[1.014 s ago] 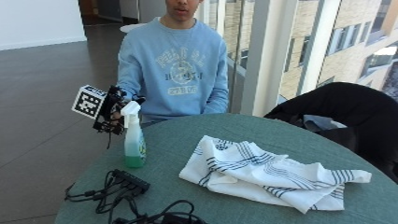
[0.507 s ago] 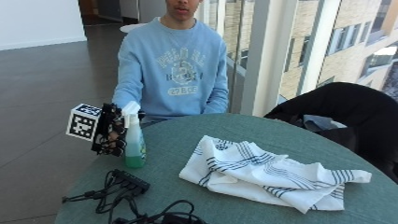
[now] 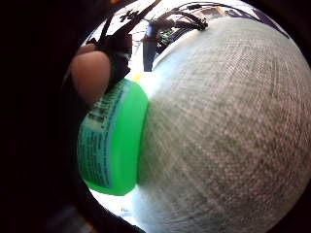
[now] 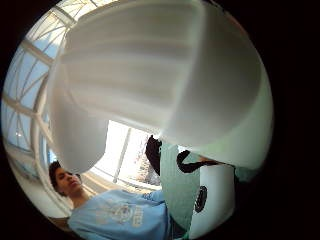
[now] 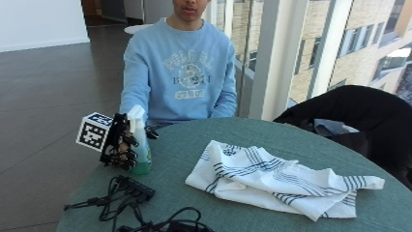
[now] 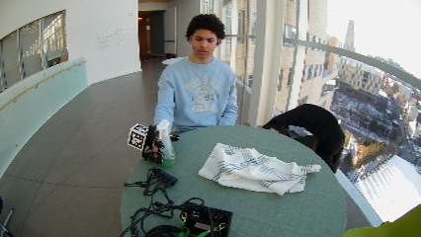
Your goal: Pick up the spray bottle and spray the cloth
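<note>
The green spray bottle (image 5: 139,145) is being gripped by the gloved right hand (image 5: 121,147), the fingers (image 5: 127,153) wrapped round its body near the counter (image 5: 270,145) edge. In the little-finger-side palm view, the bottle's green base (image 3: 114,141) is seen right against the counter's woven surface, so it is judged to be standing there, not yet lifted. The white spray head (image 4: 160,75) is filling the thumb-side view, close above the palm. The pick-up step is judged to be in hand. The striped cloth (image 5: 277,176) is lying crumpled well apart from the fingers, toward the counter's middle. Next, the bottle would need to be raised, its nozzle turned toward the cloth, and the trigger reached.
</note>
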